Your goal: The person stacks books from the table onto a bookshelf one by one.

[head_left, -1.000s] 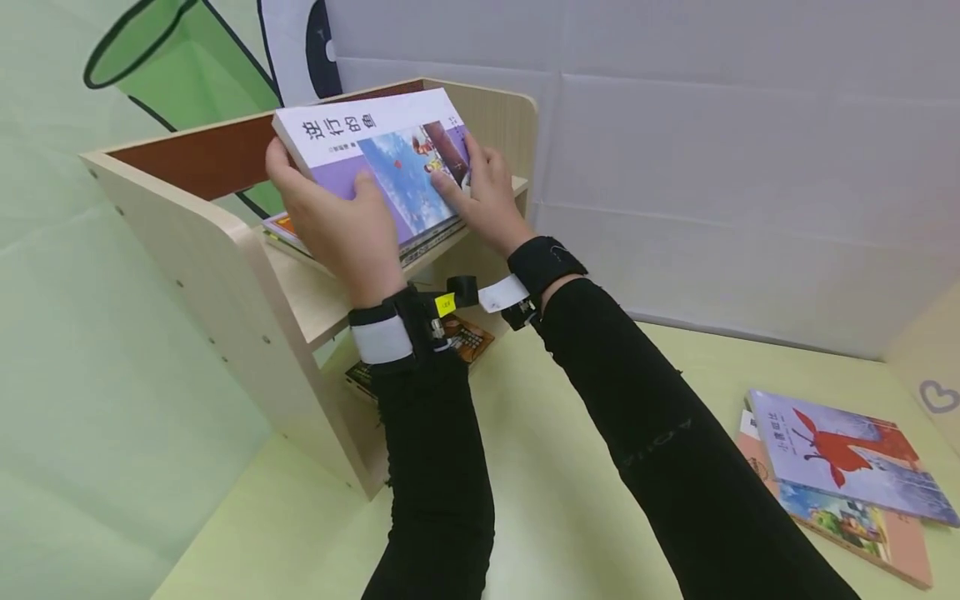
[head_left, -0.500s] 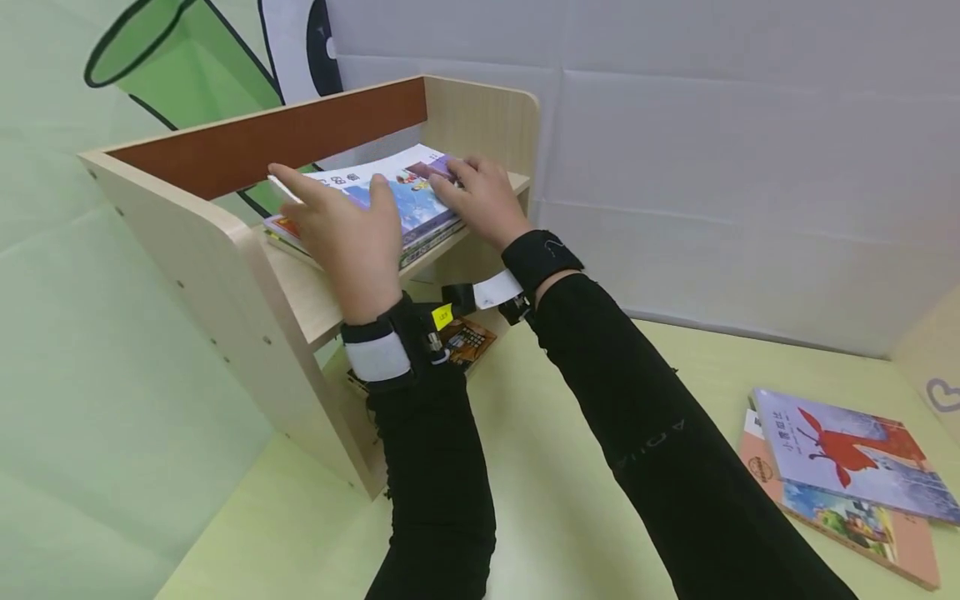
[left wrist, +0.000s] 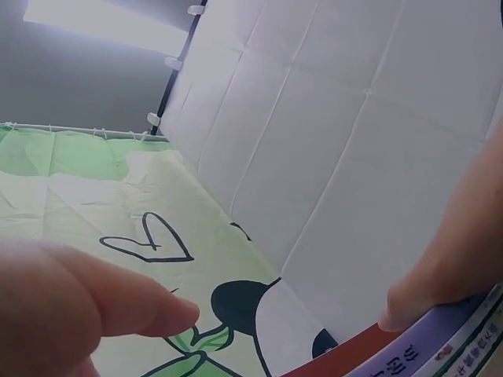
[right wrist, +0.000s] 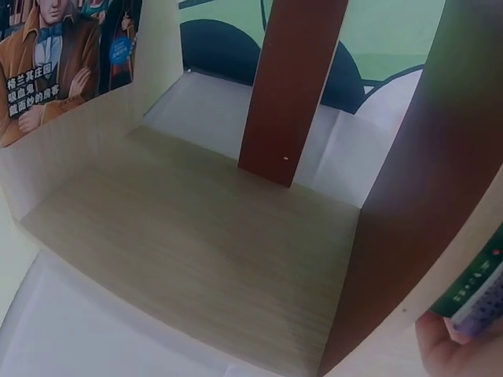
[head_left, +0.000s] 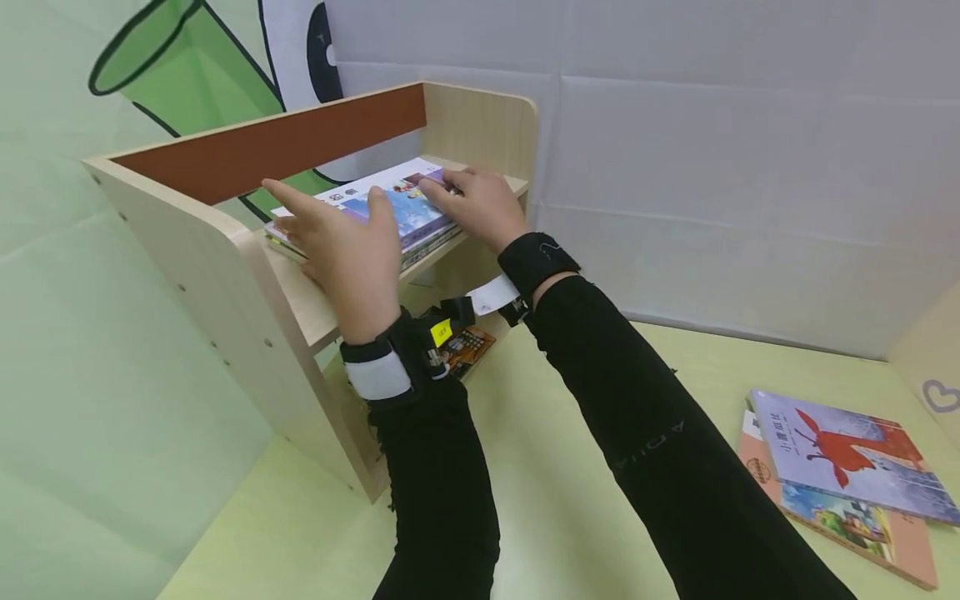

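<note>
A white, purple and blue book lies flat on top of a stack of books on the upper shelf of a small wooden bookshelf. My left hand, thumb and index finger extended, is by the stack's left end and holds nothing. At the right end, my right hand rests on the top book with its fingers loosely bent. Book spines show beside the right hand in the left wrist view. Fingers touch spines at the edge of the right wrist view.
On the lower shelf, a book with a brown cover lies partly behind my wrist strap. Two overlapping books, one with a red animal, lie on the table at right. A brown back rail crosses the bookshelf's top.
The top book has gone from tilted in both hands to flat on the stack. My left hand has let go and spread its fingers. My right hand has loosened, staying on the book.
</note>
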A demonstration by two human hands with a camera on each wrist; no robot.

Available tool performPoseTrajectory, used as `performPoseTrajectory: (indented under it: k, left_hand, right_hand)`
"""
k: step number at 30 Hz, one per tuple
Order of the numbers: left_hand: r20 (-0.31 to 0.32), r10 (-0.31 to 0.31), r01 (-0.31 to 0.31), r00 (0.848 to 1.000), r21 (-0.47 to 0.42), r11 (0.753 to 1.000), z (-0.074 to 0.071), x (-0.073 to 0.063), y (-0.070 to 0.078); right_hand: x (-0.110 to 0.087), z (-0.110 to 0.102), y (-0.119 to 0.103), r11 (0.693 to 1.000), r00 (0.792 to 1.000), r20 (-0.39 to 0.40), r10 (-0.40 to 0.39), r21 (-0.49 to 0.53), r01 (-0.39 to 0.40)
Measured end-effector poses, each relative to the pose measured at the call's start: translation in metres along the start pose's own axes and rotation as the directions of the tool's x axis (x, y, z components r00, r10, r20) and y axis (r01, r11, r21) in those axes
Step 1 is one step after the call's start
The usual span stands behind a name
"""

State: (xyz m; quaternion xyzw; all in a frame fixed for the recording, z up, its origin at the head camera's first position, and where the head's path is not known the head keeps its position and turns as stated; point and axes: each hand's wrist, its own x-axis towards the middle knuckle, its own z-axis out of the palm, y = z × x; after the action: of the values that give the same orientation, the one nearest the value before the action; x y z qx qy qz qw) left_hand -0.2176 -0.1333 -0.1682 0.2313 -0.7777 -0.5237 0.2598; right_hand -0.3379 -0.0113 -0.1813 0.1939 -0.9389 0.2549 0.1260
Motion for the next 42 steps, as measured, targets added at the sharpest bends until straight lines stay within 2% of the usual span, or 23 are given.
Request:
performPoseTrajectory:
  k: [4, 10, 15, 19, 21, 23, 25, 26, 27, 28, 29, 32, 34, 35, 36, 38, 40, 42]
  left_hand:
    - [-0.001, 0.012, -0.012, 1.0, -0.06, 0.998, 0.001, -0.003, -0.005]
    - [-0.018, 0.024, -0.026, 1.0, -0.098, 0.995, 0.006, -0.005, -0.005]
    - [-0.051, 0.027, -0.03, 0.998, -0.066, 0.997, 0.009, -0.007, -0.006]
    - [-0.062, 0.057, -0.061, 0.996, -0.054, 0.997, 0.011, -0.01, -0.008]
    - [-0.054, 0.08, -0.084, 0.995, -0.071, 0.994, 0.013, -0.013, -0.007]
    - [-0.048, 0.112, -0.116, 0.993, -0.089, 0.989, 0.014, -0.017, -0.007]
    - [-0.054, 0.165, -0.171, 0.985, -0.128, 0.977, 0.016, -0.023, -0.007]
    - [-0.068, 0.207, -0.215, 0.976, -0.159, 0.964, 0.017, -0.028, -0.007]
    - [-0.09, 0.258, -0.272, 0.962, -0.196, 0.942, 0.018, -0.032, -0.007]
    - [-0.116, 0.317, -0.336, 0.941, -0.232, 0.913, 0.02, -0.038, -0.008]
    - [-0.145, 0.378, -0.405, 0.914, -0.269, 0.874, 0.023, -0.043, -0.008]
    - [-0.21, 0.543, -0.58, 0.813, -0.371, 0.725, 0.036, -0.056, -0.01]
    - [-0.199, 0.617, -0.634, 0.762, -0.423, 0.647, 0.049, -0.061, -0.011]
    - [-0.176, 0.644, -0.643, 0.744, -0.45, 0.62, 0.056, -0.062, -0.012]
    - [-0.145, 0.67, -0.646, 0.728, -0.472, 0.6, 0.064, -0.064, -0.014]
    - [-0.06, 0.712, -0.639, 0.7, -0.499, 0.586, 0.082, -0.07, -0.019]
    - [0.021, 0.746, -0.637, 0.665, -0.506, 0.582, 0.1, -0.076, -0.026]
    - [0.1, 0.772, -0.643, 0.627, -0.493, 0.586, 0.12, -0.086, -0.035]
  right_hand:
    - [-0.001, -0.001, 0.002, 1.0, 1.0, -0.018, 0.007, -0.024, -0.007]
    - [-0.002, -0.006, 0.007, 1.0, 1.0, -0.029, 0.002, -0.008, -0.002]
    - [-0.005, -0.007, 0.01, 0.999, 1.0, -0.022, -0.019, 0.026, 0.02]
    - [-0.008, -0.008, 0.012, 0.998, 1.0, -0.011, 0.003, 0.065, -0.002]
    - [-0.011, -0.01, 0.015, 0.995, 1.0, -0.013, 0.019, 0.102, -0.018]
    - [-0.015, -0.012, 0.019, 0.983, 0.999, -0.037, 0.036, 0.182, -0.029]
    - [-0.022, -0.013, 0.026, 0.955, 0.995, -0.084, 0.052, 0.295, -0.025]
    - [-0.027, -0.014, 0.03, 0.929, 0.991, -0.116, 0.061, 0.37, -0.014]
    - [-0.032, -0.014, 0.034, 0.899, 0.986, -0.143, 0.082, 0.439, -0.011]
    - [-0.039, -0.013, 0.039, 0.861, 0.98, -0.165, 0.111, 0.508, -0.011]
    - [-0.045, -0.013, 0.044, 0.822, 0.973, -0.187, 0.135, 0.569, -0.005]
    - [-0.065, -0.014, 0.06, 0.719, 0.951, -0.214, 0.224, 0.695, -0.013]
    - [-0.077, -0.015, 0.072, 0.656, 0.939, -0.208, 0.273, 0.754, -0.024]
    - [-0.084, -0.017, 0.08, 0.627, 0.935, -0.205, 0.288, 0.779, -0.023]
    - [-0.09, -0.018, 0.088, 0.596, 0.929, -0.195, 0.314, 0.803, -0.033]
    - [-0.106, -0.021, 0.107, 0.529, 0.913, -0.17, 0.371, 0.847, -0.058]
    - [-0.124, -0.021, 0.128, 0.47, 0.89, -0.14, 0.434, 0.878, -0.092]
    - [-0.145, -0.02, 0.152, 0.437, 0.862, -0.113, 0.495, 0.89, -0.134]
